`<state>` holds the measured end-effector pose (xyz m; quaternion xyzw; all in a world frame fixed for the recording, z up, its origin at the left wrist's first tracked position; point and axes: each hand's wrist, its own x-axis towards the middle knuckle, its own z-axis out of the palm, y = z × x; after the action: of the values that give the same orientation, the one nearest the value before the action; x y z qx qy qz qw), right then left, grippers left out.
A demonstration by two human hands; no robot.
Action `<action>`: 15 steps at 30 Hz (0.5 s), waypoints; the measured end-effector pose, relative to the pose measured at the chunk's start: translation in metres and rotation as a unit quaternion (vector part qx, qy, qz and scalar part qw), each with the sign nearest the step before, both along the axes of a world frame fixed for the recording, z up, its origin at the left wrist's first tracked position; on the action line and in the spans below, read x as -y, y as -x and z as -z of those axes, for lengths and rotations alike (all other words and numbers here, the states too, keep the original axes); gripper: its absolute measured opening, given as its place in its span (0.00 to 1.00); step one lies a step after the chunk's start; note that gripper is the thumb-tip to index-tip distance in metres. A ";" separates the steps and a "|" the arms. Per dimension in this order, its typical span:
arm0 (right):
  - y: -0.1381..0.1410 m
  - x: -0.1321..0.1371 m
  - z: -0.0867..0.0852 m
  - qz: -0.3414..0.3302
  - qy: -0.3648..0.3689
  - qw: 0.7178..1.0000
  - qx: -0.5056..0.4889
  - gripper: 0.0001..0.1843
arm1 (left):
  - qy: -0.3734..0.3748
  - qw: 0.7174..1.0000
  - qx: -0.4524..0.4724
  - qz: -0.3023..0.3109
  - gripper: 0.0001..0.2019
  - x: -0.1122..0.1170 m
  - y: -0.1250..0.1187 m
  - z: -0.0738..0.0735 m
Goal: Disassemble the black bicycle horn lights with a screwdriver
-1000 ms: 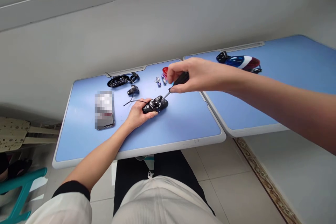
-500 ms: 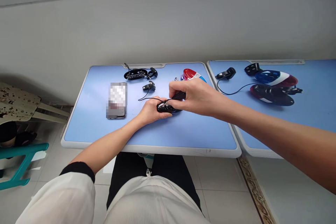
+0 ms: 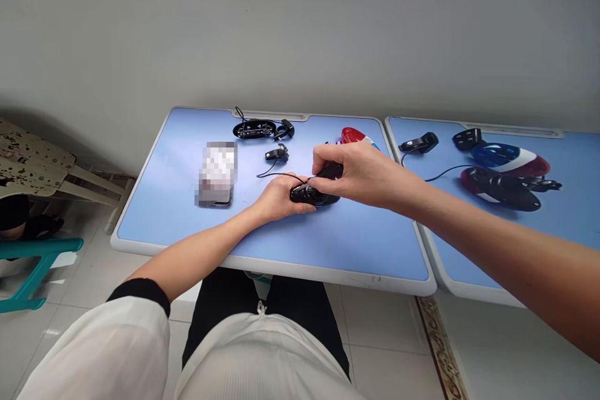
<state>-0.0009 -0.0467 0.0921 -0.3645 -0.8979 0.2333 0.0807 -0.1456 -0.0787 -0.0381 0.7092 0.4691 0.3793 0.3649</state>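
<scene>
On the blue tabletop, a glossy black oval housing (image 3: 319,197) lies under my hands. My left hand (image 3: 281,197) is closed on its left end, thumb along the near side. Above it my right hand (image 3: 356,170) pinches a short dark piece (image 3: 330,171), whose lower end is hidden by the fingers; its kind I cannot make out. A thin black cable (image 3: 276,174) runs from the housing to a small black clamp switch (image 3: 277,153). Partly behind my right hand sits a red, white and blue plastic cover (image 3: 355,135).
An open black shell with a cable (image 3: 254,129) lies at the back of the table. A phone (image 3: 215,194), partly blurred out, is at the left. The second table holds a blue-white-red light unit (image 3: 510,157), a dark red-and-black one (image 3: 499,187) and a switch (image 3: 419,143).
The view has shifted a little, so the table and its things appear farther right. Both hands keep the same hold on the housing and the dark piece.
</scene>
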 end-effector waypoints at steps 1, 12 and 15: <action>0.000 0.000 0.000 -0.003 0.002 1.000 0.004 0.07 | 0.000 1.000 -0.004 0.001 0.12 0.000 0.000 0.000; 0.030 0.007 -0.008 -0.004 -0.069 0.982 0.178 0.11 | -0.005 0.999 -0.031 -0.034 0.14 0.003 -0.001 0.003; 0.033 0.006 -0.006 -0.035 -0.080 0.984 0.155 0.06 | 0.010 0.999 -0.032 -0.033 0.12 0.004 -0.002 0.003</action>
<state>-0.0340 -0.0529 0.0979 -0.3568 -0.9275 0.1043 -0.0385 -0.1440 -0.0823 -0.0413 0.7011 0.5078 0.3635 0.3441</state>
